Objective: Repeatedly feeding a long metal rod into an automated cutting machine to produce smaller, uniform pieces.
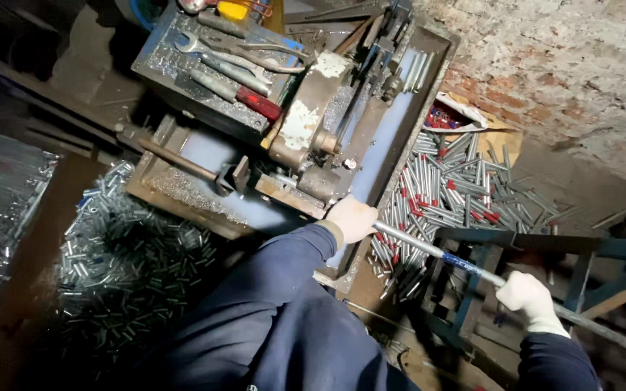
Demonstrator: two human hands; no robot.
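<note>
gripping long metal tube (440, 252), both hands

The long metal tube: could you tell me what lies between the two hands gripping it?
Head view: between left hand and right hand, only the bare metal tube itself, with a blue-marked stretch.

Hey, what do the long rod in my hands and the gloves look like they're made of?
Long rod: likely steel tube, grey with a metallic sheen and a blue-painted band. Gloves on the left hand and right hand: seemingly white knitted fabric, matte and soft-looking.
</note>
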